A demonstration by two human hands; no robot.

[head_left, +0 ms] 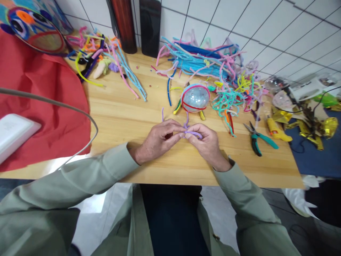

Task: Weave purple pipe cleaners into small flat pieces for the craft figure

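Observation:
My left hand [162, 138] and my right hand [204, 140] meet over the front half of the wooden table. Both are closed in a pinch on a purple pipe cleaner [195, 134], which is bent into a loop at my right fingers. One purple piece stands up between the hands, and another tip shows above my left knuckles; whether they are one stem I cannot tell. Just beyond the fingers sits a clear plastic dome [195, 98] edged with red and light blue pipe cleaner. Yellow and dark green pieces poke out beneath it.
Pipe cleaners in a large blue and pink bundle [199, 60] lie at the back, a teal tangle [229, 99] beside them. Pliers [257, 138] and a yellow glue gun [277, 128] rest on the right. A red cloth [53, 106], white box [16, 135] and cable [66, 106] are left.

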